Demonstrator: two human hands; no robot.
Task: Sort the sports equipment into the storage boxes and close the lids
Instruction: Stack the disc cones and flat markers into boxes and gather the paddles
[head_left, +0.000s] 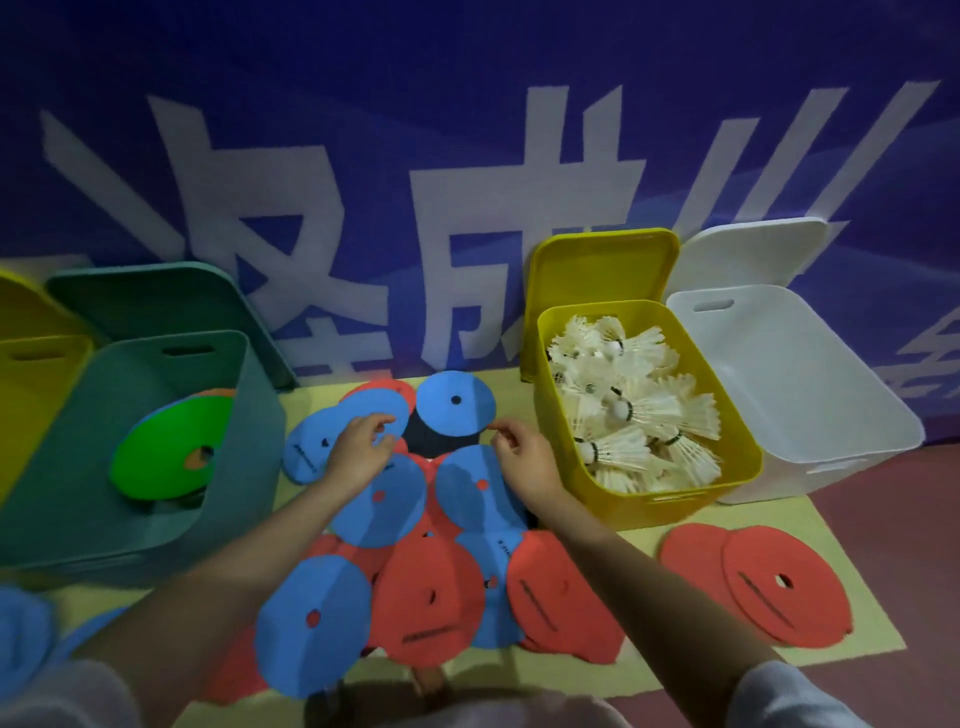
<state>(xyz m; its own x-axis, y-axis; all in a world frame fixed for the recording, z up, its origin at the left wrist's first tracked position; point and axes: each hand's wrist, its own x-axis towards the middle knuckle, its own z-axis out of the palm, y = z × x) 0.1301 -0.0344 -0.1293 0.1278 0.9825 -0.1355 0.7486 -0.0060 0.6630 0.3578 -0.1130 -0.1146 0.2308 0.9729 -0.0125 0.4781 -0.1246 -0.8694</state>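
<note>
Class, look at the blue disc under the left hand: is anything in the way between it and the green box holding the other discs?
Nothing visible blocks it. The left hand rests on a blue disc right beside the green box, whose lid leans open behind. Only the box's near wall must be lifted over.

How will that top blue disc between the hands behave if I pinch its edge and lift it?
The blue disc looks thin and flat, so probably light and somewhat bendy at the edge. It overlaps the red disc and others, so neighbours may slide. Being flat, it seems unlikely to roll away.
</note>
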